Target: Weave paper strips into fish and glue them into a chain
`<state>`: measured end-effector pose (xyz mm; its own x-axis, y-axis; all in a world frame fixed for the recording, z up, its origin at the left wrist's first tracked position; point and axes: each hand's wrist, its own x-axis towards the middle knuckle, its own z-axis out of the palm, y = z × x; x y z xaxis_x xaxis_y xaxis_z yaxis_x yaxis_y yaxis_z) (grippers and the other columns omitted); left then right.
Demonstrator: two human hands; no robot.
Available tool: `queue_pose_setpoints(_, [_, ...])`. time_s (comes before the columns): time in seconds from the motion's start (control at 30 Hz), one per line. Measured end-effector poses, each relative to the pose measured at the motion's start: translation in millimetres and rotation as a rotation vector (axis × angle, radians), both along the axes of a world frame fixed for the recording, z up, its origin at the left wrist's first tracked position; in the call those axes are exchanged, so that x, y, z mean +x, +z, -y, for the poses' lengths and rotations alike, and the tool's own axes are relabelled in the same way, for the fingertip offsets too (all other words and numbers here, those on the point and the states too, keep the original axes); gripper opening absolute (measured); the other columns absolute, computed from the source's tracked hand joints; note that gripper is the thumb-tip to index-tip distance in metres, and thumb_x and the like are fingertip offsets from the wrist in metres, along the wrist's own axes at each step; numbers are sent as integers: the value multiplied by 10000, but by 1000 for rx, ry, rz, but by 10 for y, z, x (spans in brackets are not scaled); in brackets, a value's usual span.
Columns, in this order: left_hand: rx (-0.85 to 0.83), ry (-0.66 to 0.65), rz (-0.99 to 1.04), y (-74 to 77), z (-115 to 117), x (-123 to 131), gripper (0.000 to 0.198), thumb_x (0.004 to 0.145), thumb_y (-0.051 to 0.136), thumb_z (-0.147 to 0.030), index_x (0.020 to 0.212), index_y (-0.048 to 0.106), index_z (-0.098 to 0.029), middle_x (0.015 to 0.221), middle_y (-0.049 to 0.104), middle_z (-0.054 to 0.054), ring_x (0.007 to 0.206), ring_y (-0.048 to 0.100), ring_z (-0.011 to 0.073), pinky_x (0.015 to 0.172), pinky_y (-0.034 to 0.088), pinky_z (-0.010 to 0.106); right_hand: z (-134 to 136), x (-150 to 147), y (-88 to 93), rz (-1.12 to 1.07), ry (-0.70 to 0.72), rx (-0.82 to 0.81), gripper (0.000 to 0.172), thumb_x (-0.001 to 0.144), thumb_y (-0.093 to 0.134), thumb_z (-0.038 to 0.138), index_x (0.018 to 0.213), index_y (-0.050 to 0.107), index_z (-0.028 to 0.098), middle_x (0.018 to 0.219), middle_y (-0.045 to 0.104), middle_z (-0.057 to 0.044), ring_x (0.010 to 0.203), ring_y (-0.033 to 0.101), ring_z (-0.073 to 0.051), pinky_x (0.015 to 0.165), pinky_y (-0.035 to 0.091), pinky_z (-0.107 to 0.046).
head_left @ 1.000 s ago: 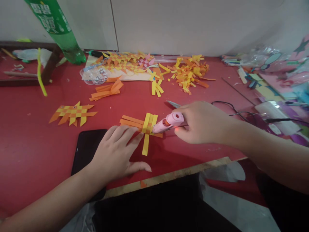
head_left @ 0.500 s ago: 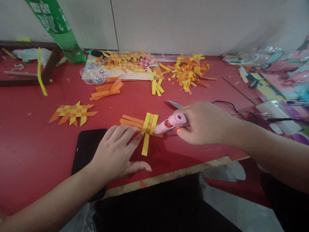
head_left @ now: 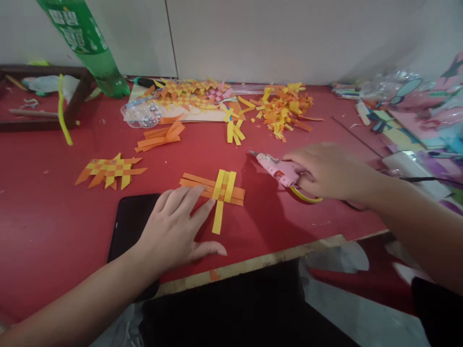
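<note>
The orange strips of a woven paper piece (head_left: 228,189), at the centre of the frame, are pressed down by the spread fingers of the left hand (head_left: 177,221); nothing is clasped there. Right of centre, a pink glue gun (head_left: 280,169) is gripped at its rear by the curled fingers of the right hand (head_left: 331,169), with a yellow curved piece (head_left: 306,195) below. A black phone (head_left: 132,219) is partly covered by the left hand and forearm. On the red surface (head_left: 54,207), a checkered paper fish (head_left: 112,168) is placed left, orange strips (head_left: 155,143) and a scrap heap (head_left: 285,111) are spread above, and a green bottle (head_left: 90,53) is stood upper left beside a tray (head_left: 36,126).
</note>
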<state>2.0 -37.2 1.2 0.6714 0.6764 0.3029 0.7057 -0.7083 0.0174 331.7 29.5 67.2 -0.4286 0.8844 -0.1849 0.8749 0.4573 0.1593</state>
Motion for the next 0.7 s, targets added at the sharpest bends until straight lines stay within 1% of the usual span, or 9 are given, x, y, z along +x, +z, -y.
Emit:
queue_pose_setpoints(0.07, [5, 3, -4, -4, 6, -1, 865, 804, 381, -822, 1184, 712, -118, 1301, 613, 228, 1072, 564, 408, 900, 428, 536, -4, 90, -124, 9, 30, 15, 274, 764, 451, 185, 981, 615, 212, 940, 700, -77, 863, 609, -256, 749, 347, -356])
queue_pose_setpoints(0.13, [-2, -6, -2, -15, 3, -1, 856, 815, 384, -810, 1194, 702, -111, 1319, 607, 232, 1134, 548, 418, 935, 413, 545, 10, 144, -214, 19, 50, 42, 311, 800, 431, 184, 1042, 626, 194, 978, 695, -89, 912, 603, -269, 797, 354, -374])
queue_pose_setpoints(0.2, [-15, -18, 11, -29, -6, -2, 846, 824, 391, -799, 1194, 695, -102, 1289, 632, 229, 1162, 546, 417, 963, 398, 551, 35, 160, -258, 30, 65, 100, 325, 806, 444, 176, 1070, 634, 181, 974, 685, -92, 925, 587, -277, 803, 361, -379])
queue_pose_setpoints(0.33, [-24, -34, 46, -42, -23, -3, 837, 818, 416, -798, 1184, 689, -96, 1225, 673, 212, 1136, 578, 412, 970, 398, 560, 110, 78, -206, -10, 109, 281, 381, 775, 462, 104, 1112, 629, 167, 1022, 673, -106, 969, 559, -293, 846, 379, -411])
queue_pose_setpoints(0.43, [-21, -36, 60, -43, -28, 0, 817, 817, 435, -791, 1183, 676, -101, 1220, 678, 204, 1125, 590, 421, 956, 408, 573, 174, -86, -125, -190, 144, 340, 327, 828, 452, 106, 1099, 629, 150, 1025, 672, -123, 968, 569, -284, 887, 421, -425])
queue_pose_setpoints(0.5, [-33, -43, 80, -48, -33, -2, 806, 813, 444, -791, 1148, 669, -94, 1217, 674, 213, 1117, 598, 425, 958, 415, 578, 197, -233, -112, -331, 183, 275, 297, 873, 446, 108, 1104, 629, 145, 1026, 683, -121, 982, 593, -258, 900, 461, -399])
queue_pose_setpoints(0.57, [-49, -57, 124, -54, -41, -10, 797, 813, 448, -789, 1085, 649, -67, 1204, 667, 241, 1106, 610, 420, 985, 413, 579, 188, -392, -155, -444, 257, 156, 302, 891, 442, 89, 1114, 634, 154, 1096, 696, -107, 1052, 612, -233, 961, 476, -390])
queue_pose_setpoints(0.63, [-48, -68, 180, -53, -50, -24, 747, 843, 452, -751, 1037, 617, -49, 1163, 670, 263, 1088, 626, 404, 1015, 408, 571, 153, -542, -248, -532, 345, 41, 375, 878, 429, 49, 1167, 630, 179, 1213, 684, -81, 1171, 599, -217, 1058, 448, -421])
queue_pose_setpoints(0.7, [-31, -69, 223, -37, -59, -40, 629, 902, 452, -663, 999, 592, -58, 1094, 685, 253, 1033, 646, 378, 982, 442, 547, 109, -667, -367, -575, 412, -63, 507, 848, 399, -9, 1252, 611, 212, 1322, 647, -55, 1297, 536, -200, 1101, 431, -434])
